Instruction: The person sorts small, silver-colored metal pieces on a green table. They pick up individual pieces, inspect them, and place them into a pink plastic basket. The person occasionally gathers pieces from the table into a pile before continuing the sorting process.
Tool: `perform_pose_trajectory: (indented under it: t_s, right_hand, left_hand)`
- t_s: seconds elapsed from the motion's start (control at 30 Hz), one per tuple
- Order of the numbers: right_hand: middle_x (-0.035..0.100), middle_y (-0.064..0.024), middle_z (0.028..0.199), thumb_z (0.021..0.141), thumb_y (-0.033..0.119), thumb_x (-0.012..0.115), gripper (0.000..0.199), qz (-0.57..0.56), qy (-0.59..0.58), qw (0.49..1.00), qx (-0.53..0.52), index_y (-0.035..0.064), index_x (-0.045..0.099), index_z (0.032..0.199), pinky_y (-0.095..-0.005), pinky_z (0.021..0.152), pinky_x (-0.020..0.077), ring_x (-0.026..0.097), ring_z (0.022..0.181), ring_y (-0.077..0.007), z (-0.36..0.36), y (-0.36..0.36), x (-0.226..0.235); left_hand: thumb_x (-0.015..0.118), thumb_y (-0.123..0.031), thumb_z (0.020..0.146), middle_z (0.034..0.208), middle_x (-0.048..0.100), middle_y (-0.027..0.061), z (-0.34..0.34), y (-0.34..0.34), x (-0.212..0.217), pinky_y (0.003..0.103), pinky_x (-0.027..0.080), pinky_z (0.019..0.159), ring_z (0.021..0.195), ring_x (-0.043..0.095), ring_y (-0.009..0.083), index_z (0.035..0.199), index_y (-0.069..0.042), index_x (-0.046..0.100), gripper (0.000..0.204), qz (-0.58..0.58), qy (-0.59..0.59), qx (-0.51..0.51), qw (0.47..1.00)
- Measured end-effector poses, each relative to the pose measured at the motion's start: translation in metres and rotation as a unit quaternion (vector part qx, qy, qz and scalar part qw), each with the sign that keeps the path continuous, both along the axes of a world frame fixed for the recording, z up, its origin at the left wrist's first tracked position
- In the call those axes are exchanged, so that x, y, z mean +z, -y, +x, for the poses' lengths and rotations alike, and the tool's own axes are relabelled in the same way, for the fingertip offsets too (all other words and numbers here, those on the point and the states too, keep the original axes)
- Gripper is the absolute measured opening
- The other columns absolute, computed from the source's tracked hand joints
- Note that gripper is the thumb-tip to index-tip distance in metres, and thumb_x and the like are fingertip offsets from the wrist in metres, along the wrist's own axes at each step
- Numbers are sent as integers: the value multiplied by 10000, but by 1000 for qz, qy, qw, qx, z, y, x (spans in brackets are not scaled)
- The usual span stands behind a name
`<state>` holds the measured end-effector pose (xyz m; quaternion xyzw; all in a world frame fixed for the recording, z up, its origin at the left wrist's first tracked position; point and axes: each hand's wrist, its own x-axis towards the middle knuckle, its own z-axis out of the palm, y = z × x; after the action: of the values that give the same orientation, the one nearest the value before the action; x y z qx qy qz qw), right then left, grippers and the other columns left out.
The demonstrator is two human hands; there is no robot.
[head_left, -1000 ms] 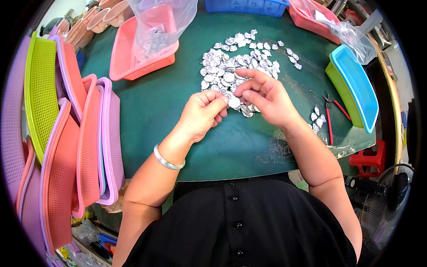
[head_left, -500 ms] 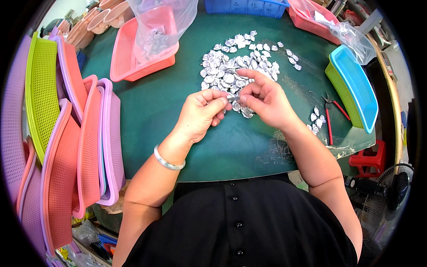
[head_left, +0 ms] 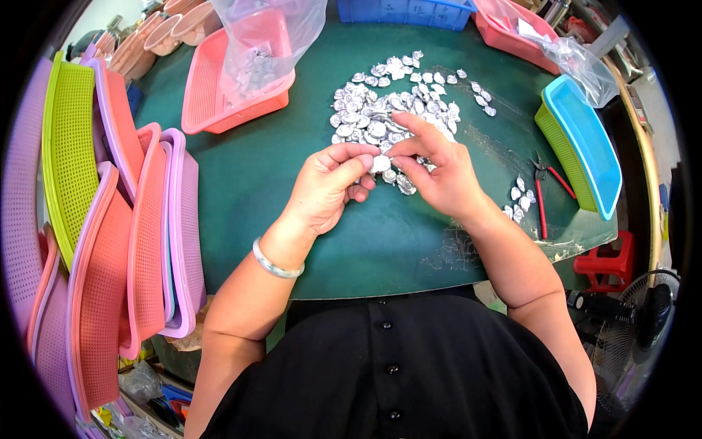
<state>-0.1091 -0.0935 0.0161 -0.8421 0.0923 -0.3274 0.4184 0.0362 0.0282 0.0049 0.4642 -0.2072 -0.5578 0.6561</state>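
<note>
Rosette [head_left: 380, 164], one, roundish and silvery, is pinched by the left hand [head_left: 326, 181]; the right hand [head_left: 444, 174] has fingertips at its edge, whether gripping I cannot tell. At their twelve o'clock spreads a bumpy pile of silvery rosettes [head_left: 376, 129], too heaped to count, and toward three o'clock lie about six loose pieces [head_left: 515, 193] beside one pair of red-handled pliers [head_left: 542, 205]

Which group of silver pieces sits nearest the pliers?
The small cluster just left of the red-handled pliers. The main pile and the short row to its right lie farther off.
</note>
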Motion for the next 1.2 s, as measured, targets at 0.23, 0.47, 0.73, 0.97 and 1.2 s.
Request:
perform_pose_trajectory:
  t_s: [0.23, 0.47, 0.73, 0.97, 1.2]
  right_hand:
    - [599, -67, 803, 679, 44, 687, 610, -173, -143, 974, 16, 66, 457, 1243, -366, 713, 438, 542, 814, -243, 0, 3, 5]
    - [582, -65, 797, 667, 47, 673, 601, -241, -171, 955, -11, 64, 467, 1231, -370, 732, 407, 516, 831, -258, 3, -4, 0]
    - [648, -50, 809, 774, -19, 587, 529, 175, -105, 979, -4, 24, 427, 1276, -232, 676, 453, 590, 745, -103, -1, 4, 0]
    - [641, -69, 847, 825, -21, 551, 486, 315, -75, 945, 50, -6, 396, 1285, -221, 690, 454, 582, 763, -102, -1, 3, 2]
    - [621, -54, 800, 836, -16, 525, 480, 327, -72, 941, 47, -8, 383, 1295, -224, 695, 457, 577, 754, -98, -1, 7, 4]
  left_hand:
    - [566, -102, 856, 794, 591, 23, 6, 1, 2, 215, 472, 556, 662, 563, 101, 990, -30, 590, 154, 12, -41, 17, 999]
    - [544, -104, 854, 755, 571, 39, 7, -1, 3, 194, 421, 501, 669, 549, 113, 870, -53, 546, 54, 19, -55, -7, 998]
    - [569, -86, 851, 735, 567, 17, 1, 0, 1, 163, 380, 462, 596, 514, 59, 959, -33, 572, 121, 48, 62, -49, 996]
    - [606, -139, 855, 700, 580, 7, -3, -1, 1, 161, 371, 454, 557, 501, 49, 889, -46, 588, 100, 63, 101, -53, 991]
    - [591, -152, 868, 702, 587, 15, 1, 0, 2, 168, 361, 451, 548, 495, 51, 862, -65, 581, 88, 57, 57, -40, 996]
